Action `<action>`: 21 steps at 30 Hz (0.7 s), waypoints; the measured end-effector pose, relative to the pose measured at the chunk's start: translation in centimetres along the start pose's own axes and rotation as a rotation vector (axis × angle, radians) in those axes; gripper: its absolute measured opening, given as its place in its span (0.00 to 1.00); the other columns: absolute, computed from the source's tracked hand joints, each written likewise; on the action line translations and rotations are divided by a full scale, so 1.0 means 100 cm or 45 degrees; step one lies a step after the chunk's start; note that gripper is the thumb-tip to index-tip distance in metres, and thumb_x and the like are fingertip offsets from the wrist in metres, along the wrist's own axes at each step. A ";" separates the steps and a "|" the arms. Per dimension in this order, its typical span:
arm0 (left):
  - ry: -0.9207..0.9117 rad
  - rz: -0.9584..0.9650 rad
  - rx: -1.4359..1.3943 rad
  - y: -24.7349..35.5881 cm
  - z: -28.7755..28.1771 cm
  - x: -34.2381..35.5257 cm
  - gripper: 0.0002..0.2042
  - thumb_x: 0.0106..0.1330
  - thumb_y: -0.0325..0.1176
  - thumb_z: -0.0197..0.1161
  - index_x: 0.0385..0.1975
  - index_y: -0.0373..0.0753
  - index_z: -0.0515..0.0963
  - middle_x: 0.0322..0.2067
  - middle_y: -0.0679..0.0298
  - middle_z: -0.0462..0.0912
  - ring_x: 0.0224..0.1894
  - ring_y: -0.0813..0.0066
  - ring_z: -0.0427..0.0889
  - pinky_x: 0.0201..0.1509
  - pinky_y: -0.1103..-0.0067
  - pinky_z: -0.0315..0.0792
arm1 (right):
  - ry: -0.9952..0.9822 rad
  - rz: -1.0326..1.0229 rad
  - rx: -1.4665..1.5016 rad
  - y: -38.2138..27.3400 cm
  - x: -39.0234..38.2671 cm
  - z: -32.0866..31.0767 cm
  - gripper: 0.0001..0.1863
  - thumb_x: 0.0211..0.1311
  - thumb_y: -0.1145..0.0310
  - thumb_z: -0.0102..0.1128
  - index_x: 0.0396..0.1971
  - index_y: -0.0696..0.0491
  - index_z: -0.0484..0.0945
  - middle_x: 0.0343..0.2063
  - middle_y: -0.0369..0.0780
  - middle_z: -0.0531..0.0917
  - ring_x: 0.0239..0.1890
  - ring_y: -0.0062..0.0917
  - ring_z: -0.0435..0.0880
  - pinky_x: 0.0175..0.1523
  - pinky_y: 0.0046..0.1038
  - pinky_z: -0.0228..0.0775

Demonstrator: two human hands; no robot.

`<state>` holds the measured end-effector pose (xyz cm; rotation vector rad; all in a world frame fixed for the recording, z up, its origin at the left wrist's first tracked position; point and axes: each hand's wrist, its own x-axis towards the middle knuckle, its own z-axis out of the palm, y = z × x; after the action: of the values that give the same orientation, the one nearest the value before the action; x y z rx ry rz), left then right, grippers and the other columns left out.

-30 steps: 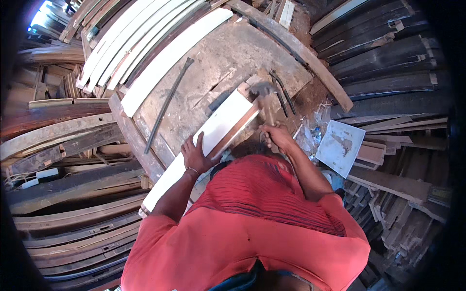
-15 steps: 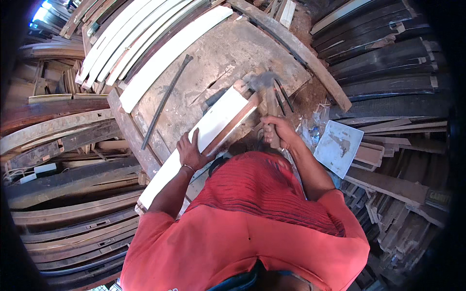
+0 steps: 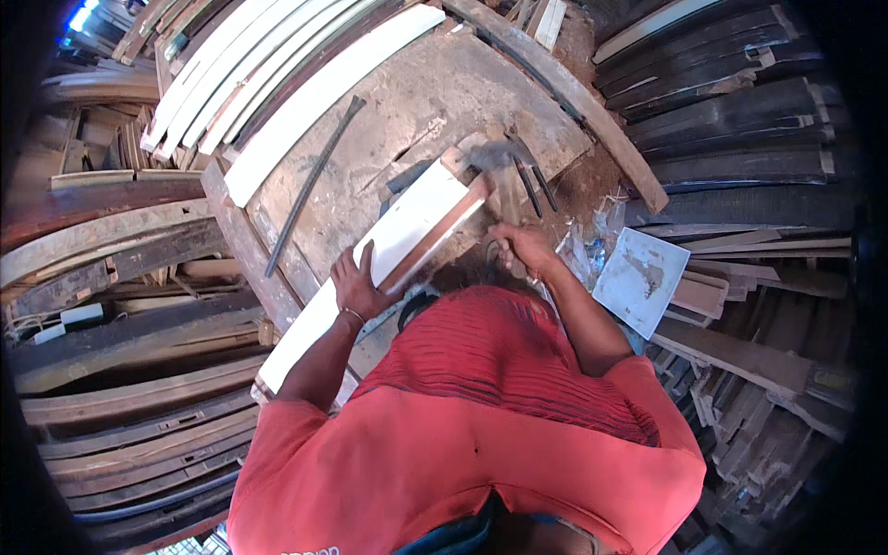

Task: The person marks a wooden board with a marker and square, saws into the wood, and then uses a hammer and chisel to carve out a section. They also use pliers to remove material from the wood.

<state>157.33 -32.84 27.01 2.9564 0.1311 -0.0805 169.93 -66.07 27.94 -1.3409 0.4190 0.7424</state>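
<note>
A long piece of wood with a white face and bare brown edge, a plank [image 3: 421, 208], lies diagonally before me. My left hand [image 3: 363, 289] grips it across the white face, fingers reaching over and one digit spread apart. In my right hand [image 3: 523, 248] is a claw hammer [image 3: 504, 180], its fingers closed round the handle. The hammer's head is smeared by motion and sits beside the plank's far end. Whether it touches the wood, I cannot tell. Just past the head lie two thin dark rods [image 3: 532, 180], perhaps tool handles.
The plank is on a worn wooden workbench [image 3: 407, 102]. A dark metal bar [image 3: 314, 185] lies to the left, near stacked white planks [image 3: 250, 74]. A stained pale square panel [image 3: 640, 277] stands at right. Dark timber stacks [image 3: 731, 129] crowd both sides.
The hammer has shifted slightly, its head lower and nearer the plank's end, and my right hand moved a little with it. My left hand stays on the plank.
</note>
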 end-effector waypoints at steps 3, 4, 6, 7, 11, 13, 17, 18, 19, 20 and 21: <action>0.004 0.021 -0.076 0.000 -0.006 0.010 0.59 0.33 0.55 0.85 0.71 0.44 0.61 0.64 0.42 0.63 0.67 0.41 0.63 0.70 0.52 0.56 | 0.051 -0.349 -0.033 -0.051 -0.044 0.009 0.11 0.64 0.67 0.67 0.24 0.55 0.77 0.16 0.34 0.76 0.15 0.21 0.75 0.20 0.26 0.67; 0.007 0.018 -0.071 -0.002 -0.007 0.011 0.59 0.33 0.55 0.85 0.71 0.44 0.61 0.64 0.42 0.63 0.67 0.41 0.63 0.70 0.52 0.56 | 0.127 -0.548 -0.069 -0.056 -0.049 0.007 0.11 0.64 0.68 0.67 0.24 0.55 0.77 0.16 0.34 0.77 0.15 0.20 0.75 0.20 0.26 0.67; 0.013 0.067 -0.125 -0.007 -0.008 0.014 0.60 0.31 0.54 0.85 0.71 0.45 0.61 0.64 0.41 0.62 0.66 0.41 0.63 0.70 0.52 0.56 | 0.170 -0.819 -0.202 -0.052 -0.033 -0.008 0.11 0.63 0.67 0.68 0.25 0.55 0.78 0.17 0.34 0.78 0.15 0.18 0.75 0.20 0.24 0.65; 0.014 0.060 -0.126 -0.008 -0.007 0.014 0.60 0.31 0.54 0.85 0.71 0.45 0.61 0.64 0.41 0.62 0.66 0.41 0.63 0.70 0.52 0.56 | 0.203 -0.841 -0.201 -0.065 -0.048 -0.003 0.11 0.63 0.67 0.68 0.25 0.55 0.78 0.17 0.34 0.78 0.15 0.18 0.75 0.20 0.24 0.66; -0.012 0.054 -0.126 -0.004 -0.008 0.010 0.61 0.30 0.55 0.86 0.71 0.46 0.61 0.64 0.41 0.62 0.66 0.41 0.63 0.70 0.52 0.56 | 0.237 -0.902 -0.216 -0.091 -0.079 0.006 0.11 0.62 0.66 0.71 0.28 0.54 0.79 0.19 0.33 0.79 0.18 0.17 0.76 0.24 0.24 0.68; -0.026 0.058 -0.145 -0.002 -0.008 0.008 0.61 0.30 0.55 0.85 0.71 0.47 0.62 0.64 0.42 0.63 0.67 0.41 0.62 0.70 0.51 0.56 | 0.214 -0.873 -0.288 -0.093 -0.087 0.011 0.10 0.62 0.66 0.71 0.29 0.54 0.79 0.20 0.32 0.80 0.20 0.17 0.77 0.27 0.24 0.69; -0.096 0.054 -0.105 0.002 -0.010 0.013 0.59 0.34 0.59 0.83 0.72 0.47 0.62 0.64 0.43 0.63 0.67 0.41 0.61 0.71 0.51 0.55 | 0.315 -1.054 -0.157 -0.066 -0.073 0.021 0.10 0.63 0.68 0.69 0.28 0.55 0.78 0.23 0.34 0.81 0.22 0.17 0.78 0.27 0.25 0.70; -0.097 0.041 -0.119 0.002 -0.009 0.013 0.59 0.34 0.59 0.83 0.72 0.47 0.62 0.64 0.43 0.63 0.67 0.41 0.61 0.71 0.51 0.55 | 0.388 -1.144 -0.114 -0.045 -0.054 0.018 0.10 0.63 0.68 0.69 0.28 0.55 0.77 0.24 0.35 0.81 0.23 0.17 0.79 0.28 0.26 0.70; -0.091 0.072 -0.094 0.004 -0.011 0.017 0.59 0.34 0.60 0.82 0.72 0.47 0.61 0.64 0.43 0.63 0.67 0.41 0.61 0.71 0.51 0.55 | 0.435 -1.062 -0.181 -0.001 -0.021 0.002 0.12 0.64 0.66 0.67 0.25 0.56 0.76 0.25 0.36 0.81 0.23 0.18 0.80 0.27 0.28 0.72; -0.084 0.094 -0.065 0.003 -0.012 0.018 0.59 0.34 0.60 0.82 0.72 0.47 0.61 0.64 0.44 0.63 0.67 0.41 0.62 0.71 0.50 0.55 | 0.294 -0.913 -0.609 0.027 0.011 -0.016 0.13 0.64 0.65 0.67 0.25 0.56 0.77 0.24 0.36 0.81 0.23 0.19 0.80 0.28 0.28 0.73; -0.087 0.088 -0.073 0.002 -0.010 0.017 0.59 0.34 0.60 0.82 0.72 0.47 0.61 0.64 0.44 0.63 0.67 0.41 0.62 0.71 0.50 0.55 | 0.224 -0.817 -0.826 0.020 0.013 -0.016 0.13 0.64 0.64 0.67 0.25 0.56 0.77 0.23 0.36 0.81 0.23 0.20 0.80 0.28 0.29 0.73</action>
<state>159.09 -32.72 27.96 2.8935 0.0210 -0.1656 169.66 -67.18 25.28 -2.0191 -0.1506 0.2128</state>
